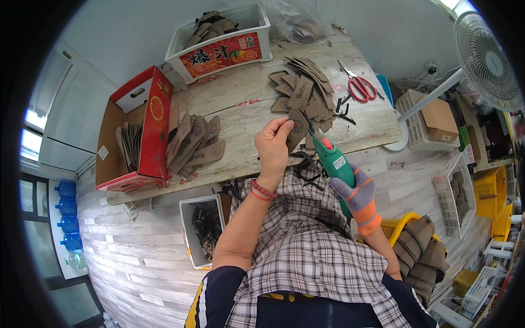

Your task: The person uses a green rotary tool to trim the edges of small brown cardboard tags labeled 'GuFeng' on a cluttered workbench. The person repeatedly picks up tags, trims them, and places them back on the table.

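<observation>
Between the thumb and fingers of my bare left hand (272, 146) is a grey-brown fabric tab (297, 127) with a rounded end and a printed round emblem. My right hand (358, 195), in a grey and orange glove, is wrapped round a green handheld power tool (334, 159) with a red button. The tool's narrow tip is at the tab's right edge; whether it touches cannot be made out. Just beyond both hands lies a heap of similar tabs (302, 93). Black trimmings (310, 167) rest on my checked apron (306, 224) below the tool.
Red-handled scissors (361, 88) and black scraps (344, 115) lie on the worn table (235, 128). More tabs (196, 146) sit beside a red carton (154, 128). A white box (224, 54) stands behind, a scrap bin (188, 218) below, a yellow basket (407, 221) at right.
</observation>
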Action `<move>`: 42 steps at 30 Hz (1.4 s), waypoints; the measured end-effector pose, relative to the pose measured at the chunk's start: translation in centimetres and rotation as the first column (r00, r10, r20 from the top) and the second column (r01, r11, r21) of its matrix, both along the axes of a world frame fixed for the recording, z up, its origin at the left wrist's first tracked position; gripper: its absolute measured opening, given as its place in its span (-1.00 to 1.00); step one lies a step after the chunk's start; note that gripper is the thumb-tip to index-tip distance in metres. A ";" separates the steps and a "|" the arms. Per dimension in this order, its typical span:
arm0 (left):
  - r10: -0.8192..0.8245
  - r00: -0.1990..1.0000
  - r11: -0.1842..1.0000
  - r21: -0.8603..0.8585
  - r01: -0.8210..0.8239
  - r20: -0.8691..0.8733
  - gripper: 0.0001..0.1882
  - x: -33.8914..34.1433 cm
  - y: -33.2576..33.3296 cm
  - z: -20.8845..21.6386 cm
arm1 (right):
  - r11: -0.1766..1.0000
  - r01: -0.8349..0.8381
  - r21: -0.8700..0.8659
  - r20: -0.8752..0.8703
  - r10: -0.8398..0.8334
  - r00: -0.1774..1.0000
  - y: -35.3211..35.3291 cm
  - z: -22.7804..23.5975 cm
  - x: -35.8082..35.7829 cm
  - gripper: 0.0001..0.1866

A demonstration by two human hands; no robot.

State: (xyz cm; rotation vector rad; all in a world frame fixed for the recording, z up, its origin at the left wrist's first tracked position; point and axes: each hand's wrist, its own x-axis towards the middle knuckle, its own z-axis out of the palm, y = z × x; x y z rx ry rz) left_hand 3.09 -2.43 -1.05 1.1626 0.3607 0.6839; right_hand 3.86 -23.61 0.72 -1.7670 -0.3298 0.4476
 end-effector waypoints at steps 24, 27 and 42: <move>-0.175 0.983 0.982 -0.086 0.169 -0.061 -0.89 -0.5 1.9 1.1 | 0.987 0.079 0.137 -0.125 -0.062 0.990 -0.2 0.2 0.5 -0.53; -0.115 0.993 0.985 -0.131 0.114 0.007 -0.85 -0.7 1.3 0.7 | 0.998 0.038 0.057 -0.030 -0.036 0.999 0.0 -1.1 0.0 -0.52; -0.109 0.983 0.942 -0.300 0.149 0.147 -0.79 -0.5 -1.5 -0.1 | 0.999 0.039 0.025 0.052 -0.040 0.998 0.7 -1.3 -0.8 -0.60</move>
